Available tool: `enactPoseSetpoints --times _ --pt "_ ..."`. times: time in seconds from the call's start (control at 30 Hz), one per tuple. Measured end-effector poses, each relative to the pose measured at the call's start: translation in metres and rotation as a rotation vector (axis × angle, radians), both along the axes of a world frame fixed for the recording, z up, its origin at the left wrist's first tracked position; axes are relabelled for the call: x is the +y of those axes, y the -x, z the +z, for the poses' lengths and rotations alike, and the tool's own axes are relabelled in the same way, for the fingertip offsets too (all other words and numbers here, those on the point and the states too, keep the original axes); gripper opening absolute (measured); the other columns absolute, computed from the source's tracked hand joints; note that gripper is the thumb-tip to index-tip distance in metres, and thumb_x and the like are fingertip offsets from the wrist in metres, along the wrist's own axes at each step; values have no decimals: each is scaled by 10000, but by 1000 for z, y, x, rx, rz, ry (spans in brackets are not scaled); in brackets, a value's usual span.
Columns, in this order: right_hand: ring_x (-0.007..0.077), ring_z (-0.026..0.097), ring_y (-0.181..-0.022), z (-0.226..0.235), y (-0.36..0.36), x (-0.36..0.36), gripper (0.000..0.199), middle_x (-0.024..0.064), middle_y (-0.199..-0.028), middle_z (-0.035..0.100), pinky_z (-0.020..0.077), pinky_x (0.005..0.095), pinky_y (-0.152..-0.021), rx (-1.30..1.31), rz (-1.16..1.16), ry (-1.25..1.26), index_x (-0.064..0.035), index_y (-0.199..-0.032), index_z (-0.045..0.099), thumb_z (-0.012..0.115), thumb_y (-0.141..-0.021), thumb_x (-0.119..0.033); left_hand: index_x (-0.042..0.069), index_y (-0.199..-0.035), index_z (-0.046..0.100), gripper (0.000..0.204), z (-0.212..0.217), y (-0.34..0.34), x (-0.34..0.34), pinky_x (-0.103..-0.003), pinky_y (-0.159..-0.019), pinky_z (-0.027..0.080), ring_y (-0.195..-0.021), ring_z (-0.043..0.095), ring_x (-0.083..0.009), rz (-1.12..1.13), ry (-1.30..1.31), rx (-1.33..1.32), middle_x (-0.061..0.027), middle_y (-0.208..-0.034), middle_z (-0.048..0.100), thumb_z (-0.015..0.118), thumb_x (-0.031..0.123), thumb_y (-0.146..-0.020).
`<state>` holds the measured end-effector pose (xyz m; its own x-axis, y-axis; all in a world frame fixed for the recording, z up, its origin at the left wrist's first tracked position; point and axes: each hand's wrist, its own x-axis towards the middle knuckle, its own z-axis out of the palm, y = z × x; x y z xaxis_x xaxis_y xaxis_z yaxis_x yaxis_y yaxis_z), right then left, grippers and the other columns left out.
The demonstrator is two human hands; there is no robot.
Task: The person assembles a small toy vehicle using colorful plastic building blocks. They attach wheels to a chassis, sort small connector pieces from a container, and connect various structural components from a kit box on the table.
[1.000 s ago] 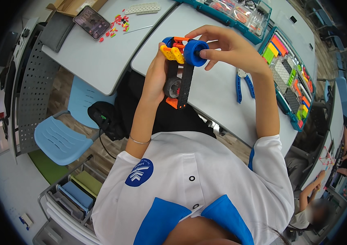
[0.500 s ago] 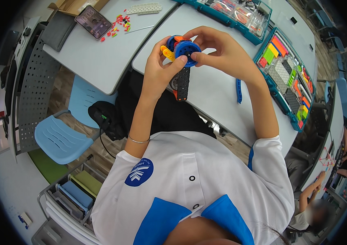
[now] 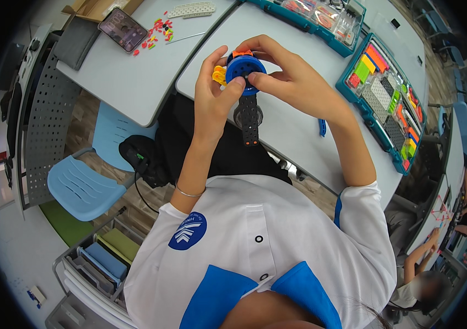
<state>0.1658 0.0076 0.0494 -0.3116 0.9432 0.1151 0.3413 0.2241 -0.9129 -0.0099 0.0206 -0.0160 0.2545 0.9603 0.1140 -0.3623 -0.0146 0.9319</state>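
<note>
Your left hand [image 3: 215, 93] and right hand [image 3: 291, 77] cover much of the toy assembly [image 3: 246, 74]; its yellow part [image 3: 220, 74] shows only between your fingers, so you cannot tell how it joins. The parts tray [image 3: 354, 48] at the top is cut by the picture's edge. The small pieces [image 3: 156, 30] are too tiny to identify.
</note>
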Motion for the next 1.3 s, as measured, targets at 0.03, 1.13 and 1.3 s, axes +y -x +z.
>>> enactPoseSetpoints --times 0.03,1.13,1.3 --pt "254 617 -1083 0 1 -1 439 148 -1160 623 546 409 -895 30 -8 3 -31 -1255 523 616 -879 -239 -49 -1385 445 688 0 0 0 -329 -1020 437 -1163 539 -209 -5 -22 1 -149 -1235 524 715 234 -819" --pt "373 506 -1235 2 34 -55 498 193 -1310 536 453 433 -998 -368 -25 -446 -10 -1282 537 708 -885 -257 -95 -1302 485 766 7 17 32 -397 -951 549 -1070 651 -301 -240 563 -546 -251 -1164 614 425 561 -912" --pt "382 492 -1232 -9 25 -93 633 204 -1328 499 438 446 -1010 -333 32 -397 -26 -1378 480 757 -833 -190 -109 -1318 456 785 4 17 32 -379 -970 546 -1080 645 -312 -201 516 -487 -290 -1220 569 413 575 -937"
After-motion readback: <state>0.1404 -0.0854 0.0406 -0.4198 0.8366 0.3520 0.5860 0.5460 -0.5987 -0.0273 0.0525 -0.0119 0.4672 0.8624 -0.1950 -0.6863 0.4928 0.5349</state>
